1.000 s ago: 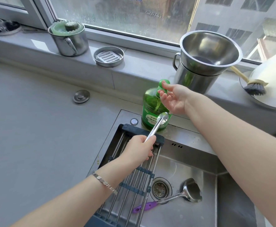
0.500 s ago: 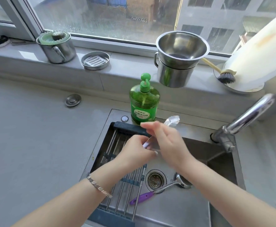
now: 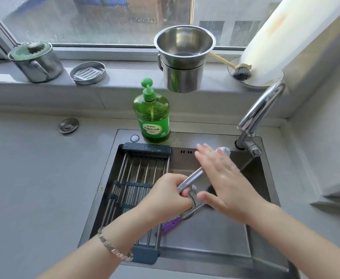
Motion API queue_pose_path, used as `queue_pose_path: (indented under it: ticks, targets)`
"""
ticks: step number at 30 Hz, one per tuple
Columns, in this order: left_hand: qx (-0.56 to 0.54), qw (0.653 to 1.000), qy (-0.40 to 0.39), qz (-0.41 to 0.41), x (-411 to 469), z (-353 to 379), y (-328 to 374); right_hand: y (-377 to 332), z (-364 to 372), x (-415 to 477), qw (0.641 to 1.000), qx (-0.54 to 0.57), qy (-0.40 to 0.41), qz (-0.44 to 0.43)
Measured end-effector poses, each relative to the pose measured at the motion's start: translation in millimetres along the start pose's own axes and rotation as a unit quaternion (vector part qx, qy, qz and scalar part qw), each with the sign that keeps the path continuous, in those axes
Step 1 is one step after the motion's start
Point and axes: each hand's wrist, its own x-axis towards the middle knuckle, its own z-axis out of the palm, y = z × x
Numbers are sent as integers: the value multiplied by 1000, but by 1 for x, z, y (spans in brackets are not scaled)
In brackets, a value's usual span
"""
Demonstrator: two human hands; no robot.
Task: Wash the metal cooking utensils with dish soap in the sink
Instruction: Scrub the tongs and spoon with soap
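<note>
My left hand [image 3: 168, 193] grips the handle end of a metal utensil [image 3: 193, 177] that slants up to the right over the steel sink [image 3: 221, 238]. My right hand [image 3: 222, 182] lies flat and open across the utensil's upper part, fingers spread, hiding most of its head; only the tip shows past the fingers. A second metal utensil with a purple handle [image 3: 168, 226] lies on the sink floor by the drain, its head hidden under my right hand. The green dish soap bottle [image 3: 152, 115] stands upright on the sink's back rim.
A roll-up drying rack [image 3: 137, 178] covers the sink's left part. The faucet [image 3: 259, 115] arches at the right. On the windowsill sit stacked steel pots [image 3: 183, 59], a lidded steel mug [image 3: 35, 61], a small round dish [image 3: 87, 73] and a brush [image 3: 239, 70]. A sink plug [image 3: 68, 125] lies on the counter.
My right hand left the soap pump, came down to the utensil and now rubs flat along it. Both hands and the utensil shifted right, over the sink's middle.
</note>
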Motion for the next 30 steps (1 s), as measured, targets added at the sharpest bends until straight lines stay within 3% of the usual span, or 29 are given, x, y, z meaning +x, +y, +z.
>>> queue_pose_path:
  ticks: [2,6,10,15,20,25,28,30]
  targets:
    - [10,1000,0,4,-3,4,-1,0,-1,-7,1000,10,8,9]
    - [31,999,-8,19,-7,12,-3,-23,15,-24,997,-4,-29,-77]
    - [65,998,-3,-23,-13,14,-8,10,7,-25,997,29,14,67]
    - [88,996,-23,-14,-13,23,-6,-22,27,-25,998,-8,-40,-41]
    - [104,994,-19,-31,-16,26,-15,16,25,-26,999,18,0,51]
    - [115,992,-36,-29,-18,33,-17,-12,31,-40,997,-3,-56,-53]
    - [80,995,-23,-53,-16,36,-18,19,25,-44,998,28,-12,55]
    - [57,996,-11,-63,-16,39,-18,14,26,-49,996,30,6,80]
